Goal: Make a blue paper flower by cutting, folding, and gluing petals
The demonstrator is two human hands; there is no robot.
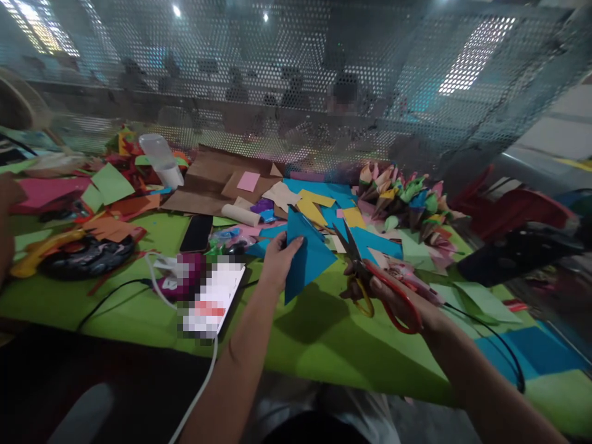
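Observation:
A folded sheet of blue paper (308, 258) hangs over the green table, pinched between the thumb and fingers of my left hand (280, 259). To its right, my right hand (388, 296) holds a pair of scissors (355, 250) with one red and one yellow handle loop. The blades point up and to the left, partly apart, near the blue paper's right corner but not around it. Behind both hands lie yellow paper pieces (314, 208) and more blue sheets.
A lit phone (222, 296) with a white cable and a dark phone (197, 233) lie at the left. Paper flowers (411, 194) stand behind at the right. A clear bottle (161, 160) leans near the brown paper (208, 176). Someone's arm (6, 228) is at the left edge.

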